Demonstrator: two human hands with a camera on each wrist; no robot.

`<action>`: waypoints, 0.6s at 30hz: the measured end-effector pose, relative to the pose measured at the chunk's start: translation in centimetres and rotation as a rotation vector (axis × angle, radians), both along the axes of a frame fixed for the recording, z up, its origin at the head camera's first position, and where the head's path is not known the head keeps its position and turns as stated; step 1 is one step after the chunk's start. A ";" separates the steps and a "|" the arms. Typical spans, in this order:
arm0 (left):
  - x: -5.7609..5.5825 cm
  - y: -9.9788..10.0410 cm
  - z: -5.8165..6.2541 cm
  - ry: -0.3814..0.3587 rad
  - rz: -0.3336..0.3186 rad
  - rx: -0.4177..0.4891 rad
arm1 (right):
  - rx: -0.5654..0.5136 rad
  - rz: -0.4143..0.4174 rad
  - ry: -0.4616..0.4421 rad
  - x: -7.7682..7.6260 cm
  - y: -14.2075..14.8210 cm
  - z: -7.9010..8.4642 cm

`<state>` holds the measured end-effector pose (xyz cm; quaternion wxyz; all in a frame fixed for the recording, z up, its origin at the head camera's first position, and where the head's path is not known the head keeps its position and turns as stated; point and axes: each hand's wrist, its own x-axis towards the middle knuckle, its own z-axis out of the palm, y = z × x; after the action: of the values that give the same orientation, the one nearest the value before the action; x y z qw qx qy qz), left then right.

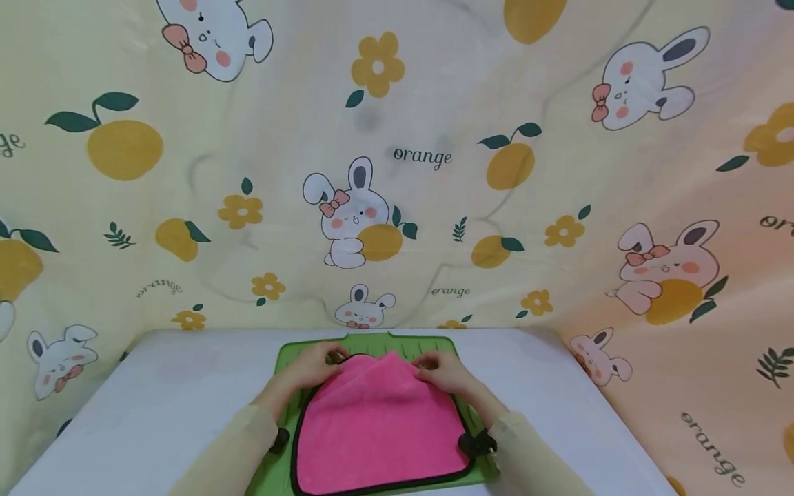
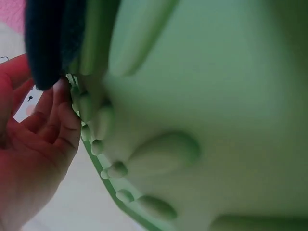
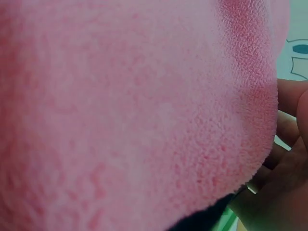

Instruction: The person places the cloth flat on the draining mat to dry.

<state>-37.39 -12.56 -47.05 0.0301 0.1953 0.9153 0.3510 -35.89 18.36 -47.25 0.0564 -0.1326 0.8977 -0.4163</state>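
Note:
A pink plush cloth (image 1: 384,441) with black edging (image 3: 202,219) lies across a green ridged board (image 1: 428,343). Its far part is lifted and bunched into a peak between the two hands. My left hand (image 1: 315,366) pinches the far left edge of the cloth; in the left wrist view this hand (image 2: 38,144) is beside the board's raised bumps (image 2: 166,151), with the dark edging (image 2: 45,43) above its fingers. The far right edge is pinched by my right hand (image 1: 448,372). In the right wrist view the cloth (image 3: 134,120) hides part of the right fingers.
The board lies on a white table (image 1: 186,386). Behind and to the right hangs a cream curtain (image 1: 434,207) printed with rabbits, oranges and flowers. Dark wrist devices (image 1: 477,444) sit near both sleeves, the right one over the cloth's edge.

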 end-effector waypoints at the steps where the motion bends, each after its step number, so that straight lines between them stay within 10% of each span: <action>1: 0.0 0.0 -0.1 -0.001 0.000 -0.005 | -0.006 -0.004 -0.008 0.0 0.0 0.0; 18: 1.5 0.0 1.0 0.097 0.034 0.017 | -0.098 -0.119 0.068 1.1 0.3 -0.1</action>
<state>-35.89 -12.58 -46.05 -0.0219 0.1968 0.9158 0.3493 -34.77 18.69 -47.37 -0.0057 -0.0956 0.8839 -0.4578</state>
